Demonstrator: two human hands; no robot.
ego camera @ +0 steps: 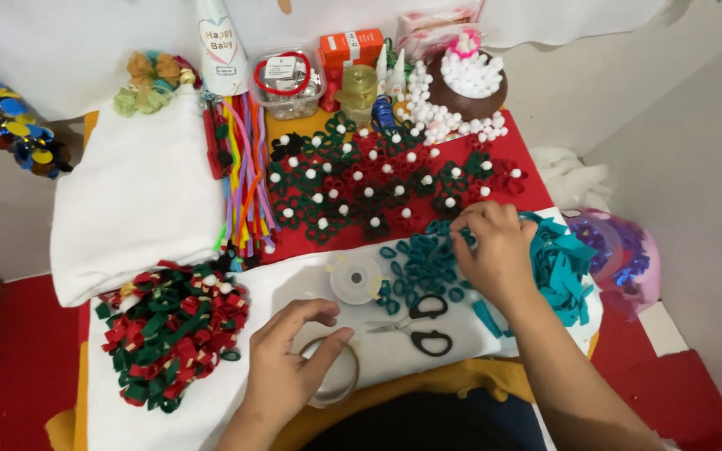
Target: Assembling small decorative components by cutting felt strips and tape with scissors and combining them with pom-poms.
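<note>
My left hand (pixel 290 363) rests near the front edge on a roll of clear tape (pixel 336 376), thumb and fingers curled over its ring. My right hand (pixel 490 250) reaches into a heap of teal felt loops (pixel 419 263), fingertips pinched on one of them. Loose teal felt strips (pixel 566 267) lie just right of that hand. Black-handled scissors (pixel 419 326) lie shut between my hands. A small spool of clear thread (pixel 355 278) sits beside the loops.
Green and red felt flowers with white pompoms (pixel 369 188) cover the red cloth behind. A pile of red and green felt loops (pixel 173 330) lies left. Pipe cleaners (pixel 244 175), folded white cloth (pixel 135 200), a bowl of white pompoms (pixel 470 79), glue bottles and boxes stand at the back.
</note>
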